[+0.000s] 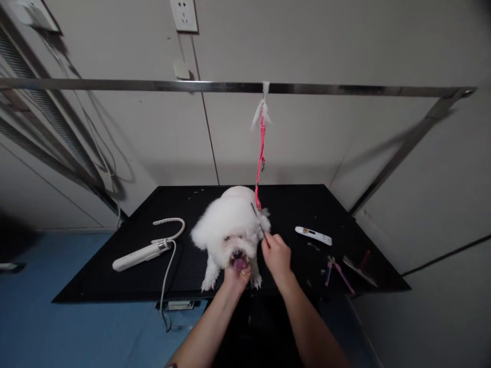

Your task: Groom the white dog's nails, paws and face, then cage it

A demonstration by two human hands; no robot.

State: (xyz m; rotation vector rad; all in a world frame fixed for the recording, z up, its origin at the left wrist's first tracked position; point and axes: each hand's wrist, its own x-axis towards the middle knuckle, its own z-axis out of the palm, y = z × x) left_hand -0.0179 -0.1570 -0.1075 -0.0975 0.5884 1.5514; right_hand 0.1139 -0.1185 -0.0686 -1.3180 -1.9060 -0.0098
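Note:
A fluffy white dog [233, 220] sits on a black grooming table [153, 286], facing me with its mouth open and tongue out. Under its chin, my left hand [237, 278] is closed on the lower jaw, the fingers partly hidden by fur. My right hand [276, 254] is closed round a thin, straight, dark tool [258, 217]. That tool points up and away along the fur by the dog's ear, on the right of its head; whether it is a comb or scissors I cannot make out. A pink leash [261, 153] hangs just behind the dog.
A metal bar [326, 89] spans above the table. At left lies a white corded grooming device [141, 255] with a curved arm. On the right are a white clipper [313, 235], purple-handled nail clippers [337, 273] and a metal comb-like tool [359, 271].

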